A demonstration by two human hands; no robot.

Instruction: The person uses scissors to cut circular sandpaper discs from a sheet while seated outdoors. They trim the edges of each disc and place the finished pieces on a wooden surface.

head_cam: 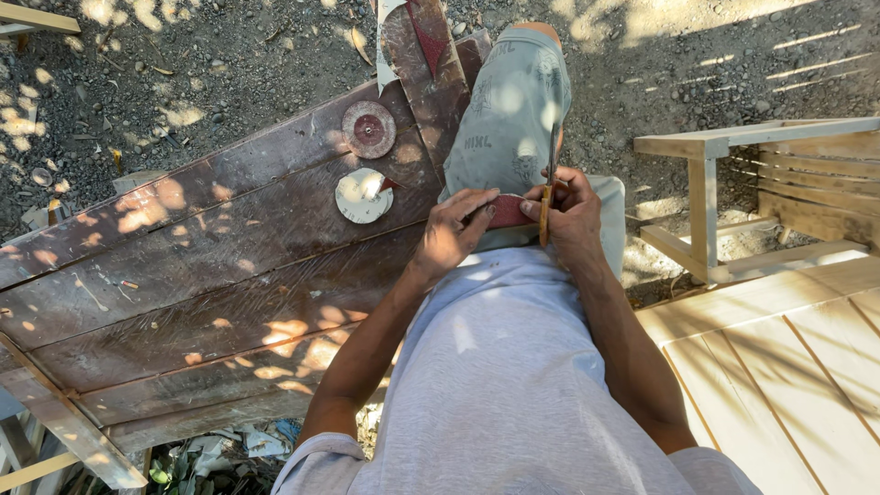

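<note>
Pinching a reddish sandpaper piece (507, 212), the left hand (454, 234) faces the right hand (573, 215), fingers clenched on orange-handled scissors (547, 197).

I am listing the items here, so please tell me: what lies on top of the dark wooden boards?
On the dark wooden boards lie a reddish round disc, a pale round disc and a reddish sheet. The sheet covers the boards beneath it.

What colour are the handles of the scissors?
Orange. The scissors are in the right hand, seen best in the head view.
</note>
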